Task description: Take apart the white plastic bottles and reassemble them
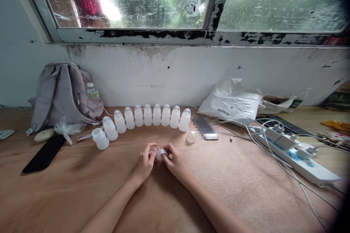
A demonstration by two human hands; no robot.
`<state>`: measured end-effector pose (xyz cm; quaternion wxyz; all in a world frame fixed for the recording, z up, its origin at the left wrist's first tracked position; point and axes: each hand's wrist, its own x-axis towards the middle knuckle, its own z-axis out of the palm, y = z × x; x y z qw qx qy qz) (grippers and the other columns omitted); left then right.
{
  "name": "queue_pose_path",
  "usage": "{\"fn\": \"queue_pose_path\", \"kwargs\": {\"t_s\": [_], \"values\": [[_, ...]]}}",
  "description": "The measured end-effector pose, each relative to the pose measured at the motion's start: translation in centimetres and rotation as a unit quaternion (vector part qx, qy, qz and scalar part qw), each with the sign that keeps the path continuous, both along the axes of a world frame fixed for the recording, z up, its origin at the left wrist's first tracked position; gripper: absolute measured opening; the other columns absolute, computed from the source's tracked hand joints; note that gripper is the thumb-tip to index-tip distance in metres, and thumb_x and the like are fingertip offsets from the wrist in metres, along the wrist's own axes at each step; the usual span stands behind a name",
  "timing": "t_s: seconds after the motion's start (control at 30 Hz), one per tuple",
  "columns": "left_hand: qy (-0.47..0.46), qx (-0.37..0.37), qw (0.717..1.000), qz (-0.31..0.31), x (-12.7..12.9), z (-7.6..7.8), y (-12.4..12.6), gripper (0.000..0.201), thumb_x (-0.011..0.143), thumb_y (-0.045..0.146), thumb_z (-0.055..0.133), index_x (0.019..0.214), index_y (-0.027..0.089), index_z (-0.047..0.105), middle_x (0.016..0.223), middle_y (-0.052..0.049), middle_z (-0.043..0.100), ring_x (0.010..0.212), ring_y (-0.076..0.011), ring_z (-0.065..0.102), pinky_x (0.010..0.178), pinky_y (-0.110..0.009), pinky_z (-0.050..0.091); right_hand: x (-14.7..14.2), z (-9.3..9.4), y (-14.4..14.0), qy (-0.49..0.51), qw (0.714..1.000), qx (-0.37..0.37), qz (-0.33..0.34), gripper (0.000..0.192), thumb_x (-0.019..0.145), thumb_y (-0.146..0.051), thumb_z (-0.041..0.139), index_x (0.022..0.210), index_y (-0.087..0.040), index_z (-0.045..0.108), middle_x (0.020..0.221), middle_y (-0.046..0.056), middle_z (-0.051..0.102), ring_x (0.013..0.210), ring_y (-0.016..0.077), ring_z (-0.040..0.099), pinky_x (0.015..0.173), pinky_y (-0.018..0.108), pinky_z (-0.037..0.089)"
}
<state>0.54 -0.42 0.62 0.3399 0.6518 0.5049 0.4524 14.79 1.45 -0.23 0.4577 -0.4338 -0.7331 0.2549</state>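
Cap (pixel 160 154), small, clear and round, sits between the two hands just above the table (pixel 82 189), at the centre of the view and close to the body. Left hand (pixel 144 165) closes on its left side, thumb and fingers curled about the rim; right hand (pixel 175 162) closes on its right side in the same pinch, so the cap is gripped from both sides at once. Its round face appears tilted toward the camera, its axis lying roughly along the line away from the body; the exact tilt is too small to tell. Neither hand is clearly nearer: both meet at the cap, forearms converging from the lower edge.

Beyond the hands and slightly to the right, a second clear cap (pixel 191 137) rests on the table, apart from the fingers. Farther back, a curved row of white bottles (pixel 147 115) stands upright from left to right; the leftmost bottle (pixel 100 139) looks open at the top, the others appear capped. Left of the row lie a black phone (pixel 43 154), a plastic bag (pixel 68 129) and a grey backpack (pixel 62 93) against the wall. To the right lie a white sack (pixel 232 102) and a power strip (pixel 298 156) with cables.
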Motion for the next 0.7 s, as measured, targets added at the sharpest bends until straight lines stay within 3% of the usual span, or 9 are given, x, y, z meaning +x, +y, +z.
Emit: {"fn": "queue_pose_path", "kwargs": {"t_s": [0.17,0.4,0.7], "values": [[0.089,0.074,0.993,-0.006,0.14,0.33,-0.53,0.022,0.084,0.030,0.041,0.101,0.022,0.051,0.093,-0.004,0.061,0.084,-0.0156,0.058,0.073,-0.026,0.046,0.11,0.00,0.32,0.018,0.999,-0.036,-0.028,0.008,0.072,-0.019,0.047,0.068,-0.020,0.040,0.062,-0.003,0.046,0.053,0.0106,0.041,0.051,0.022,0.034],[0.147,0.110,0.983,-0.010,0.33,-0.06,-0.65,0.015,0.081,0.022,0.043,0.094,0.020,0.049,0.086,-0.003,0.059,0.070,-0.0137,0.055,0.066,-0.026,0.045,-0.36,0.29,0.07,0.048,0.996,-0.078,-0.019,0.008,0.068,-0.016,0.046,0.068,-0.020,0.039,0.060,-0.005,0.043,0.053,0.0102,0.039,0.050,0.022,0.032],[0.180,0.137,0.974,-0.016,0.54,-0.22,-0.78,0.013,0.076,0.014,0.042,0.086,0.021,0.048,0.077,-0.001,0.055,0.071,-0.0147,0.054,0.062,-0.025,0.044,-0.65,0.36,-0.10,0.104,0.988,-0.116,0.002,0.019,0.059,-0.009,0.040,0.074,-0.020,0.039,0.059,-0.007,0.038,0.052,0.0091,0.035,0.047,0.020,0.030]]}}
